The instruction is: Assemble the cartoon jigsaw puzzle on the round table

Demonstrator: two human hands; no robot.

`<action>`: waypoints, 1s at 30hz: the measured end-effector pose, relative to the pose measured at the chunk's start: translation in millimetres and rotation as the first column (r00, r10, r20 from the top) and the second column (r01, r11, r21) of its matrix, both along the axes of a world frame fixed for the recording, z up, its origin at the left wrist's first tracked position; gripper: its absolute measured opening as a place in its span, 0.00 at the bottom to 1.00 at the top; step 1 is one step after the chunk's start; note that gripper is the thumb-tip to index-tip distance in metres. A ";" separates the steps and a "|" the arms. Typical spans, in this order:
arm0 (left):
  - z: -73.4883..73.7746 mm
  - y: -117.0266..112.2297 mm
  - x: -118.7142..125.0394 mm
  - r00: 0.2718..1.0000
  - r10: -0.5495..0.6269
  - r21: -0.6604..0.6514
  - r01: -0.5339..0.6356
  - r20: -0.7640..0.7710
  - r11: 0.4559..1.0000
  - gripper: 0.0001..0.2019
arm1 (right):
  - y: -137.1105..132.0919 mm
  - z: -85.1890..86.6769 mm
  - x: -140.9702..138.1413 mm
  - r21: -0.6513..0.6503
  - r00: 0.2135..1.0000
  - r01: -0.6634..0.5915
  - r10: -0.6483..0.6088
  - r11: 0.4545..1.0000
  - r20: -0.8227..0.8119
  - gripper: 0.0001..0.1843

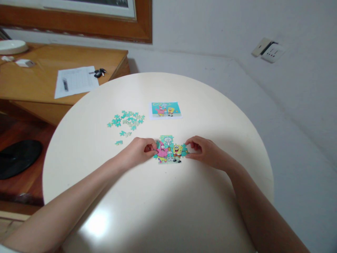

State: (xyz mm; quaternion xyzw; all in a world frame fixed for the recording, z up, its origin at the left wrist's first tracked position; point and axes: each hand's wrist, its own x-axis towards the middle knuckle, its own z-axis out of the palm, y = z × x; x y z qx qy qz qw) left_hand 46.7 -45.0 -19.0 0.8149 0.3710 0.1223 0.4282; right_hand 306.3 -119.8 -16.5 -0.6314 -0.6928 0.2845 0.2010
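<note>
Upon the round white table [168, 207], a part-assembled teal cartoon jigsaw [170, 151] lies between the left hand [140, 147] and right hand [205, 150]. Both touch its sides, half-curled; whether either grips it, I cannot tell.

The surface [163, 207] is smooth and glossy (like, seriously shiny), the puzzle [170, 149] looks like cardboard, and the frame [143, 21] is wood.

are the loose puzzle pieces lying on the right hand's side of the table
No, the loose puzzle pieces lie on the left, beyond the left hand, which is at the partly assembled puzzle's left edge.
</note>
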 end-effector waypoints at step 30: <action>3.9 -0.7 0.7 1.000 -0.007 0.032 0.007 0.005 0.999 0.07 | 0.2 2.4 -0.5 -0.024 1.000 -0.002 0.003 1.000 0.007 0.15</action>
